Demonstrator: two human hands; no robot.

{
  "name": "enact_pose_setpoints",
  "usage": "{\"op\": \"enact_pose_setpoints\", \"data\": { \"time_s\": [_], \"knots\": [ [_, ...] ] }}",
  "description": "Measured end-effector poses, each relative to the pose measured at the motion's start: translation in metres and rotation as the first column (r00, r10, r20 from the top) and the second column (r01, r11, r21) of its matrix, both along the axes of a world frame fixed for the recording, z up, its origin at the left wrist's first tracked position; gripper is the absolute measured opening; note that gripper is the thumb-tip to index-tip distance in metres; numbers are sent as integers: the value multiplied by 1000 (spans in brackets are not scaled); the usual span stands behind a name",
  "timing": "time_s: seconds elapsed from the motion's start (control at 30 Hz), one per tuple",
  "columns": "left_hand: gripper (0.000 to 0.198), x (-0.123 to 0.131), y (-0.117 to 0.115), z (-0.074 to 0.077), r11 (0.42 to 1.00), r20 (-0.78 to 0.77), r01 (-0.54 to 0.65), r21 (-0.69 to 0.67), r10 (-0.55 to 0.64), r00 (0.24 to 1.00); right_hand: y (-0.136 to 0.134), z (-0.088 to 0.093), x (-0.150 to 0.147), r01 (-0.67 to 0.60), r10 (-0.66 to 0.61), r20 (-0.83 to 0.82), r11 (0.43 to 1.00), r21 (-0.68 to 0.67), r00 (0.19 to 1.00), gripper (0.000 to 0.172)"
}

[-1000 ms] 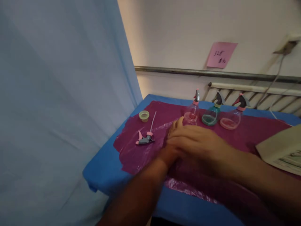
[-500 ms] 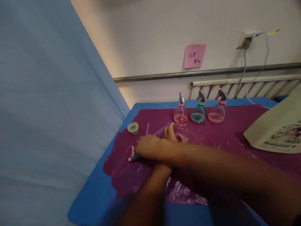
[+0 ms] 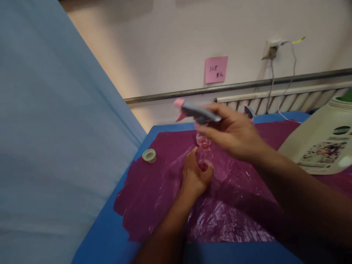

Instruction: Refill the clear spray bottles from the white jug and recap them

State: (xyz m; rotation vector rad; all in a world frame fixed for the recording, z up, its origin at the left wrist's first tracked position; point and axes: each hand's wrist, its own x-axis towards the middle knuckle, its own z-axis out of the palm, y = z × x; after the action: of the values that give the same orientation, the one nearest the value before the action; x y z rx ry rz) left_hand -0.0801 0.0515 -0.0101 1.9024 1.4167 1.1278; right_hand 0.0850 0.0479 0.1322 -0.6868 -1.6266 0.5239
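Right hand (image 3: 236,135) lifts spray head (image 3: 196,112); left hand (image 3: 195,176) grips bottle (image 3: 205,156) below.

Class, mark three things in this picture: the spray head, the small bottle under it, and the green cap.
spray head (image 3: 198,113): head view, on its grey body.
bottle (image 3: 205,156): head view, on its clear wall.
cap (image 3: 149,160): head view, on its front wall.
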Motion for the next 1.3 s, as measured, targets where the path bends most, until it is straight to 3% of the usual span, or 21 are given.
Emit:
{"op": "enact_pose_setpoints", "data": {
  "time_s": [0.13,0.27,0.5,0.67,0.77,0.87,1.03,1.17,1.3],
  "knots": [
    [79,5,-12,10,997,-26,50,-53,-52,998,-20,10,53,101,-144,-293,982,-158,945,30],
    [79,7,-18,13,991,-17,120,-60,-121,993,-32,5,66,47,-140,-363,967,-252,921,33],
    [87,2,-22,20,980,15,174,-95,-174,985,-18,-21,64,-135,9,-331,923,-359,943,41],
    [97,0,-28,33,962,90,198,-188,-183,979,-2,-49,63,-350,220,-303,798,-491,927,40],
    [94,1,-29,35,943,201,248,-224,-205,958,4,-57,66,-436,284,-348,734,-521,894,39],
    [85,0,-28,35,903,358,340,-263,-236,903,7,-57,69,-487,330,-370,710,-509,868,40],
    [81,-5,-24,34,784,602,543,-300,-286,746,11,-62,71,-524,345,-412,697,-490,844,48],
    [75,-6,-23,38,687,715,675,-271,-326,619,11,-65,72,-552,327,-473,676,-488,818,44],
    [68,-4,-26,43,649,776,720,-245,-314,547,10,-63,71,-546,288,-510,685,-481,811,37]
  ]
}}
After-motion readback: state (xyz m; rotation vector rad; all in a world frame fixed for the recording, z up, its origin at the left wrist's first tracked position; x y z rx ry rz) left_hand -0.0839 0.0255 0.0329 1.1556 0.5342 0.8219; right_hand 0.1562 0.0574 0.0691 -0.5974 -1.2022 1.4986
